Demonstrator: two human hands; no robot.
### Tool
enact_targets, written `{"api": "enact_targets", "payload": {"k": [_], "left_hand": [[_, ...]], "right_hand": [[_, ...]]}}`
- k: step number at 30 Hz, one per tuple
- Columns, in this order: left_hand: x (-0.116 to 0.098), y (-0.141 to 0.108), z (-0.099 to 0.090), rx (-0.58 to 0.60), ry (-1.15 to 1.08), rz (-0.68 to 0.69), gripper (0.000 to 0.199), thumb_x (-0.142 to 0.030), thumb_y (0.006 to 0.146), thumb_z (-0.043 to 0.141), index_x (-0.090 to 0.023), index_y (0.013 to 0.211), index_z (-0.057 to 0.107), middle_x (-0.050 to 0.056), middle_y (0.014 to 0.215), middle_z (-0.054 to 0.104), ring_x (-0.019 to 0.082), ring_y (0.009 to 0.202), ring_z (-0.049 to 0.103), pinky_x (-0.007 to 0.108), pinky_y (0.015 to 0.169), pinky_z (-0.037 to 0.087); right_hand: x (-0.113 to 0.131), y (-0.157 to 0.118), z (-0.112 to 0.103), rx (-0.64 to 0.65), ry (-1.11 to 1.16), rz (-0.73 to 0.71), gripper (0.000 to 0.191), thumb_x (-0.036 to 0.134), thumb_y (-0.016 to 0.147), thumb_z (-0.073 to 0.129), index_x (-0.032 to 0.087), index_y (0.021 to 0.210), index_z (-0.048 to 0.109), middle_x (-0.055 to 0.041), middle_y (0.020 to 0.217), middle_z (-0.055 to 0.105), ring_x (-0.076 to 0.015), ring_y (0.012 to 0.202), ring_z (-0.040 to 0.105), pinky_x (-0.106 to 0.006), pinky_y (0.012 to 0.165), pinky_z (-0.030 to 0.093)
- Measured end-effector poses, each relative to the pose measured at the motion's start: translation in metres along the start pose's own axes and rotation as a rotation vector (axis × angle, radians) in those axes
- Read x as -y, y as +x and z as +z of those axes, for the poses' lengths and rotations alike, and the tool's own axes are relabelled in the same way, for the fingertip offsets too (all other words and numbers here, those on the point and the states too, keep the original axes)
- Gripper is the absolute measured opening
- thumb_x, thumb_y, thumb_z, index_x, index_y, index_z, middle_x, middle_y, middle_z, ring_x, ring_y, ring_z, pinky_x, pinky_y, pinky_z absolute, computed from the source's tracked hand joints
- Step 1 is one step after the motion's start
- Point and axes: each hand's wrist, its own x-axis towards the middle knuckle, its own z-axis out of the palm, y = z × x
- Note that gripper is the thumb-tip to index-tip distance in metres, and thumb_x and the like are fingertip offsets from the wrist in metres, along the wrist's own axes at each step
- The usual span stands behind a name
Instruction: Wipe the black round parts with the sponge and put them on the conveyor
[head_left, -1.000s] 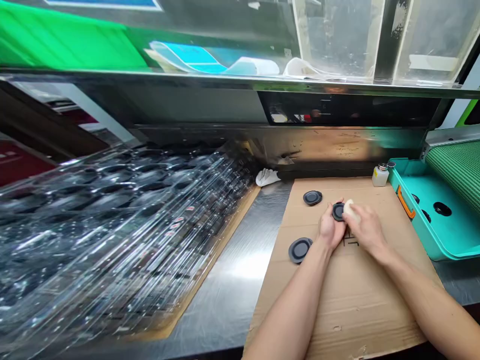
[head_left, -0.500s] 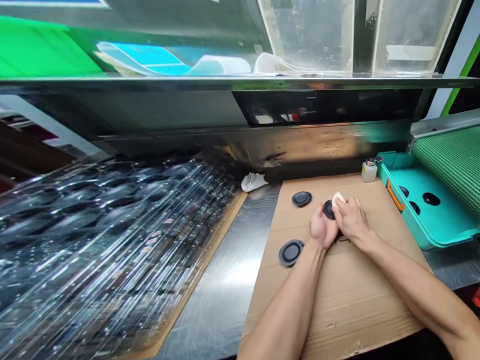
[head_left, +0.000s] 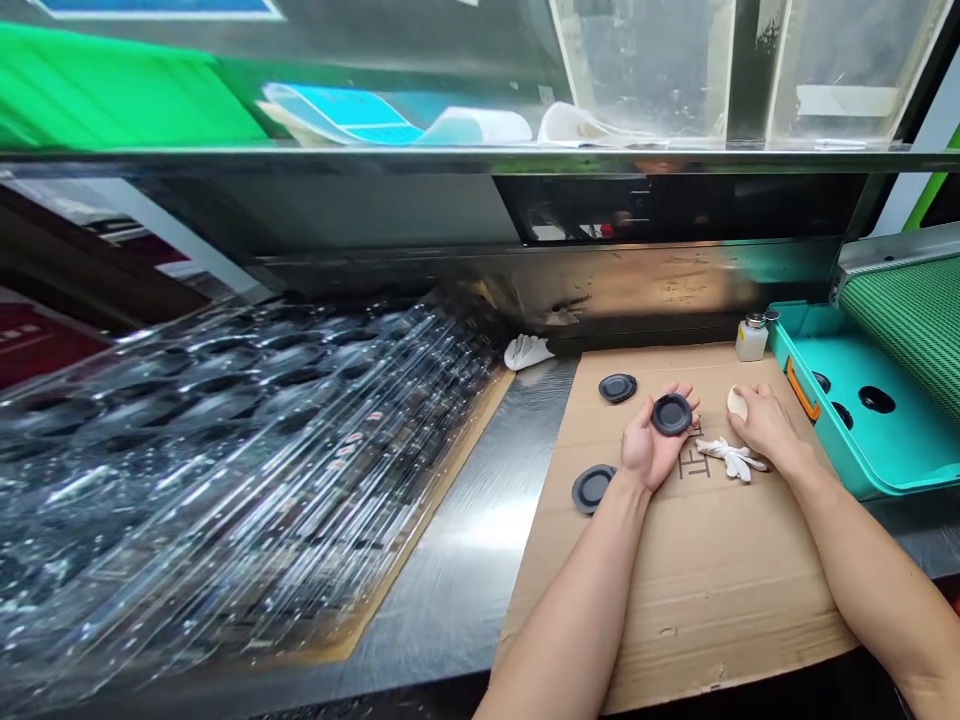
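Note:
My left hand (head_left: 643, 450) is turned palm up over the cardboard sheet (head_left: 720, 590), its thumb and fingers around a round black lid-like disc (head_left: 671, 413) with a raised ring. To the right of it, apart from the disc, my right hand (head_left: 772, 430) pinches a small cream-coloured pad (head_left: 736, 403). Two similar dark discs lie on the cardboard: one disc (head_left: 617, 388) farther back, another disc (head_left: 592, 489) nearer, partly behind my left forearm. Between my hands is a crumpled white glove-like piece (head_left: 731, 458) beside handwritten marks.
A teal bin (head_left: 911, 440) with several black pieces stands at the right, below a green conveyor belt (head_left: 911, 310). A small white bottle (head_left: 751, 338) stands by it. Clear plastic trays (head_left: 300, 470) are stacked at left. A white glove (head_left: 528, 351) lies near the back ledge.
My right hand has moved right with the cream pad, off the disc, uncovering the disc and the white glove-like piece. The whole view has shifted slightly.

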Motion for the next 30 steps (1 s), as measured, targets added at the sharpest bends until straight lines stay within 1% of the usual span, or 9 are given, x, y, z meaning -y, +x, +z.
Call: {"api": "enact_targets", "payload": {"k": [3, 7, 11, 15, 22, 24, 26, 28, 30], "left_hand": [[0.0, 0.001, 0.0, 0.011, 0.025, 0.025, 0.036, -0.036, 0.101, 0.043, -0.014, 0.116, 0.067, 0.018, 0.138, 0.062, 0.028, 0.111, 0.067, 0.041, 0.087, 0.056], [0.003, 0.003, 0.004, -0.088, 0.0, 0.072, 0.035, -0.033, 0.101, 0.042, -0.012, 0.112, 0.067, 0.018, 0.131, 0.066, 0.027, 0.119, 0.064, 0.043, 0.102, 0.05], [0.007, 0.002, 0.008, -0.079, 0.027, -0.043, 0.039, -0.036, 0.101, 0.041, -0.01, 0.111, 0.068, 0.02, 0.127, 0.068, 0.029, 0.125, 0.061, 0.046, 0.11, 0.045], [0.007, 0.004, 0.009, -0.103, -0.008, -0.026, 0.038, -0.033, 0.102, 0.038, -0.011, 0.11, 0.067, 0.018, 0.123, 0.069, 0.027, 0.125, 0.061, 0.045, 0.109, 0.047], [-0.001, 0.006, 0.002, -0.168, -0.069, -0.047, 0.04, -0.035, 0.103, 0.033, -0.012, 0.109, 0.066, 0.019, 0.135, 0.063, 0.029, 0.123, 0.063, 0.042, 0.095, 0.057], [-0.003, 0.005, 0.001, -0.172, -0.089, -0.05, 0.04, -0.036, 0.103, 0.033, -0.013, 0.11, 0.066, 0.019, 0.135, 0.063, 0.03, 0.123, 0.063, 0.041, 0.092, 0.059], [-0.006, 0.005, 0.002, -0.187, -0.137, -0.057, 0.04, -0.036, 0.104, 0.032, -0.013, 0.11, 0.065, 0.018, 0.131, 0.065, 0.03, 0.123, 0.063, 0.042, 0.09, 0.06], [-0.01, 0.005, 0.003, -0.221, -0.205, -0.065, 0.04, -0.036, 0.104, 0.031, -0.013, 0.11, 0.064, 0.018, 0.122, 0.068, 0.03, 0.12, 0.065, 0.042, 0.087, 0.062], [-0.014, 0.006, 0.004, -0.255, -0.272, -0.072, 0.04, -0.035, 0.104, 0.029, -0.013, 0.108, 0.063, 0.018, 0.112, 0.069, 0.03, 0.116, 0.067, 0.043, 0.085, 0.064]], "right_hand": [[0.01, -0.004, -0.006, 0.038, 0.106, -0.027, 0.038, 0.026, 0.084, 0.064, 0.016, 0.121, 0.064, -0.015, 0.111, 0.064, -0.029, 0.101, 0.061, -0.038, 0.088, 0.047], [0.04, -0.014, -0.007, 0.036, 0.419, -0.262, 0.043, 0.03, 0.078, 0.072, 0.021, 0.119, 0.064, -0.0069, 0.111, 0.067, -0.023, 0.102, 0.063, -0.032, 0.089, 0.049], [0.061, -0.024, 0.005, 0.033, 0.445, -0.461, 0.046, 0.026, 0.073, 0.074, 0.02, 0.117, 0.064, -0.0084, 0.114, 0.063, -0.0227, 0.102, 0.061, -0.032, 0.088, 0.05], [0.052, -0.018, 0.009, -0.008, 0.31, -0.336, 0.045, 0.027, 0.077, 0.069, 0.018, 0.12, 0.063, -0.0079, 0.106, 0.061, -0.0226, 0.096, 0.06, -0.033, 0.085, 0.05], [0.019, -0.005, -0.012, 0.054, 0.072, -0.147, 0.042, 0.025, 0.079, 0.064, 0.016, 0.12, 0.064, -0.0111, 0.11, 0.062, -0.0257, 0.104, 0.057, -0.034, 0.092, 0.044], [0.014, -0.006, -0.02, 0.042, -0.03, -0.108, 0.036, 0.03, 0.083, 0.063, 0.017, 0.116, 0.066, -0.0135, 0.114, 0.062, -0.0288, 0.109, 0.055, -0.038, 0.093, 0.042], [0.015, -0.01, -0.028, 0.045, -0.056, -0.147, 0.033, 0.043, 0.087, 0.064, 0.02, 0.111, 0.067, -0.0129, 0.113, 0.063, -0.0295, 0.108, 0.055, -0.038, 0.091, 0.042], [0.019, -0.015, -0.033, 0.176, 0.004, -0.24, 0.031, 0.05, 0.085, 0.067, 0.023, 0.101, 0.068, -0.0082, 0.101, 0.067, -0.0248, 0.093, 0.059, -0.032, 0.08, 0.043], [0.024, -0.019, -0.034, 0.368, 0.063, -0.328, 0.02, 0.044, 0.085, 0.068, 0.024, 0.09, 0.068, -0.003, 0.084, 0.067, -0.0191, 0.076, 0.059, -0.027, 0.069, 0.04]]}}
